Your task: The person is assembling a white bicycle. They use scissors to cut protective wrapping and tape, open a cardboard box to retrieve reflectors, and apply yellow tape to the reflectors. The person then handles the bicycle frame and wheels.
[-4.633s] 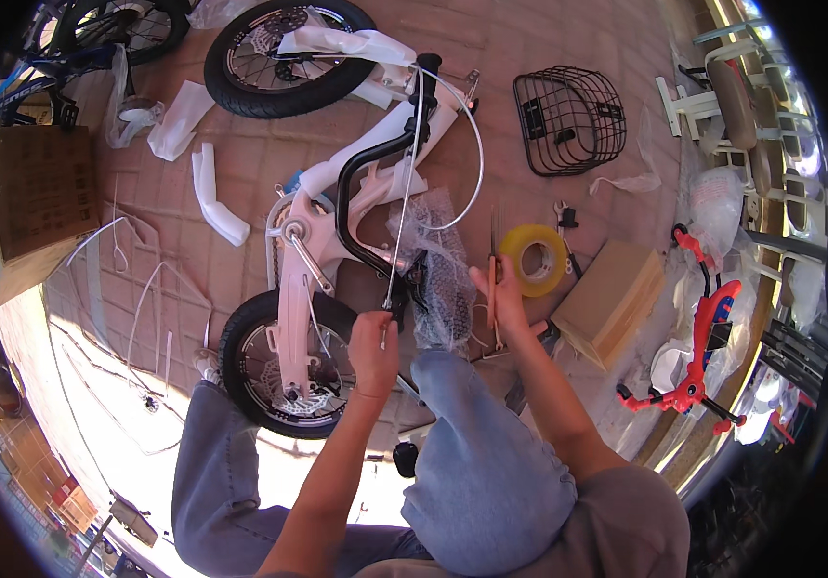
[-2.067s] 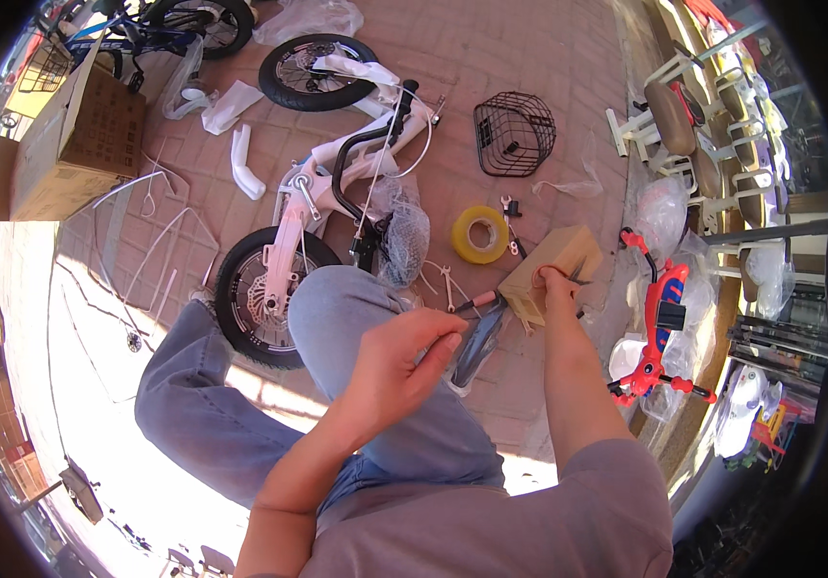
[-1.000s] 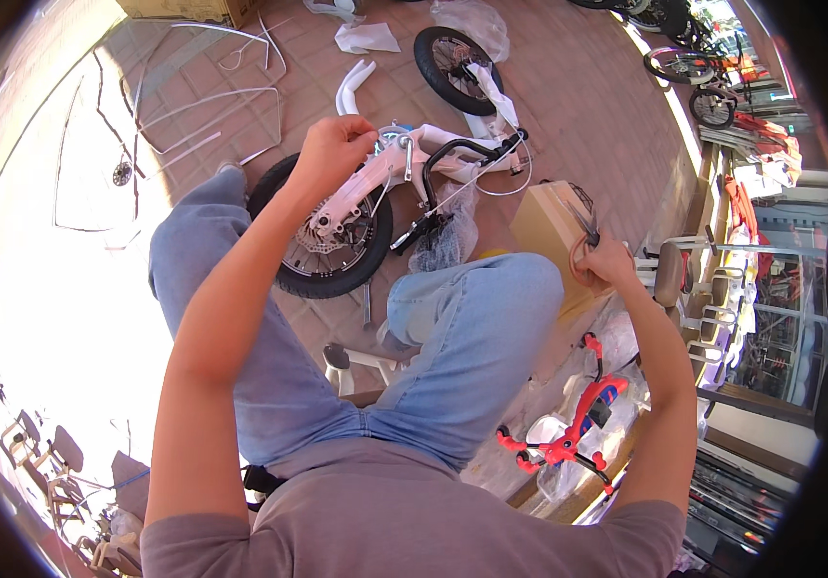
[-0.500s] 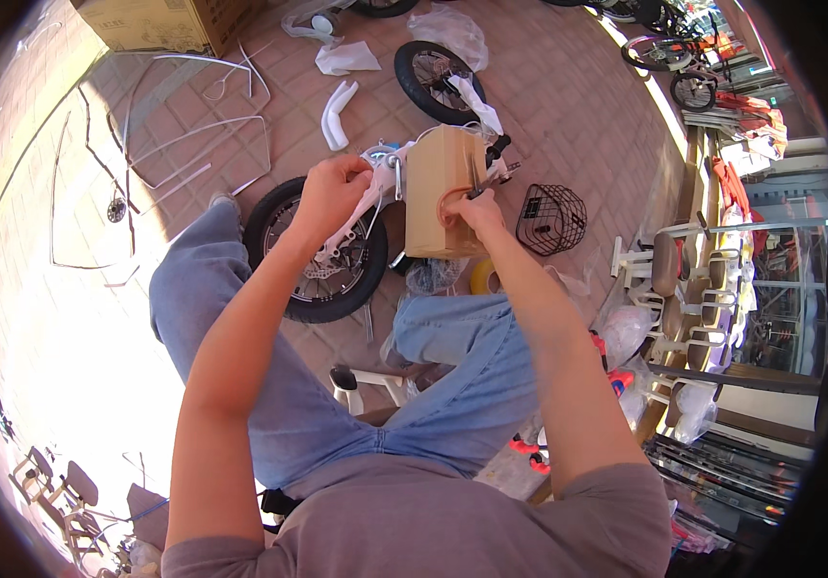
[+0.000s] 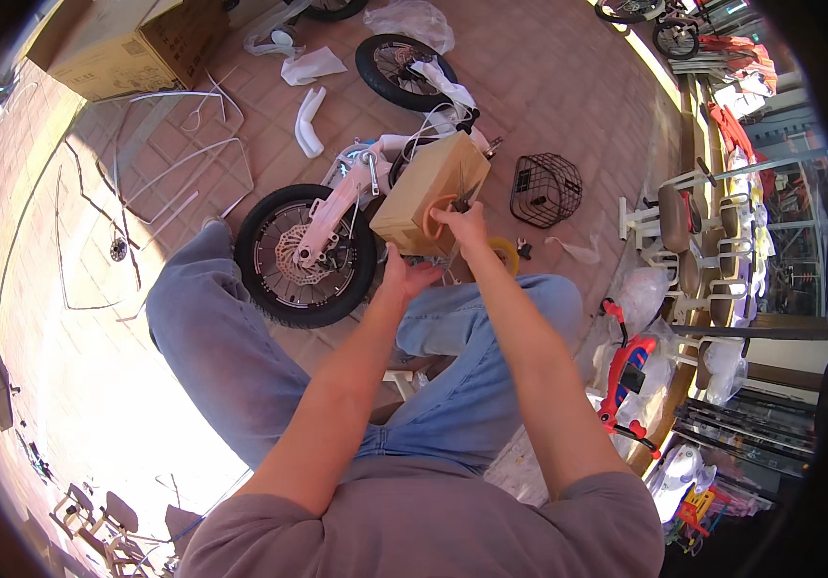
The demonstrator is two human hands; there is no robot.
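A closed brown cardboard box sits tilted beside a partly assembled pink-and-white bicycle. My right hand is closed around scissors with an orange handle loop, held against the near right side of the box. The dark blades show only in part. At the box's near lower corner is my left hand, its thumb up against the cardboard and its fingers reaching along the underside. The bicycle's black-tyred wheel stands to the left of my hands.
A loose wheel lies beyond the bicycle, and a black wire basket to the right. Yellow tape is beside my right forearm. White straps lie on the paving before a large carton. A red-and-blue toy lies at right.
My left hand has moved from the bicycle frame toward me, onto the box's near lower corner. The box has tilted and shifted left. The scissors stay in my right hand. The view has shifted.
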